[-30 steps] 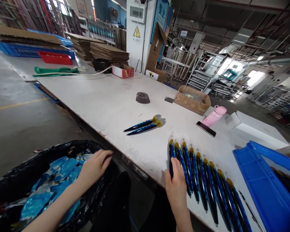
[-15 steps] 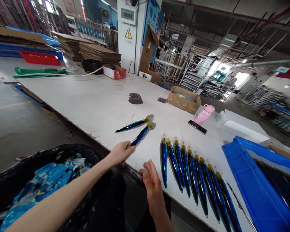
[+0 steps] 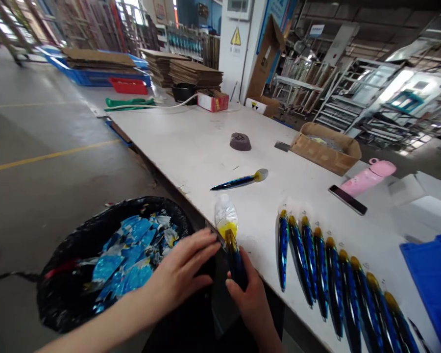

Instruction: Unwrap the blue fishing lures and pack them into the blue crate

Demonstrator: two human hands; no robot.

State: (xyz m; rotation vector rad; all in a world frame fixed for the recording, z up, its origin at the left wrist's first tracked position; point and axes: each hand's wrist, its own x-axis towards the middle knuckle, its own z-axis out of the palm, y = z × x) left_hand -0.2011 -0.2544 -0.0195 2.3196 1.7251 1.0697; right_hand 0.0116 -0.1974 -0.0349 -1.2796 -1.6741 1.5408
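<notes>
My right hand (image 3: 252, 299) grips a blue and yellow fishing lure (image 3: 234, 257) at the table's near edge, its head still in a clear plastic wrapper (image 3: 226, 215). My left hand (image 3: 183, 272) touches the lure's left side with fingers stretched along it. One more wrapped lure (image 3: 240, 181) lies alone farther up the white table (image 3: 191, 147). A row of several unwrapped lures (image 3: 330, 264) lies side by side to the right of my hands.
A black bin (image 3: 95, 260) with blue wrapper scraps stands left of the table. On the table are a cardboard box (image 3: 325, 147), pink bottle (image 3: 367, 179), phone (image 3: 347, 199), dark lump (image 3: 240, 141) and blue tray (image 3: 433, 274). Cardboard stacks (image 3: 191, 73) lie at the back.
My left hand picked one wrapped lure off the table and brought it to the near edge. My right hand left the row and closed on that lure. The camera swung left.
</notes>
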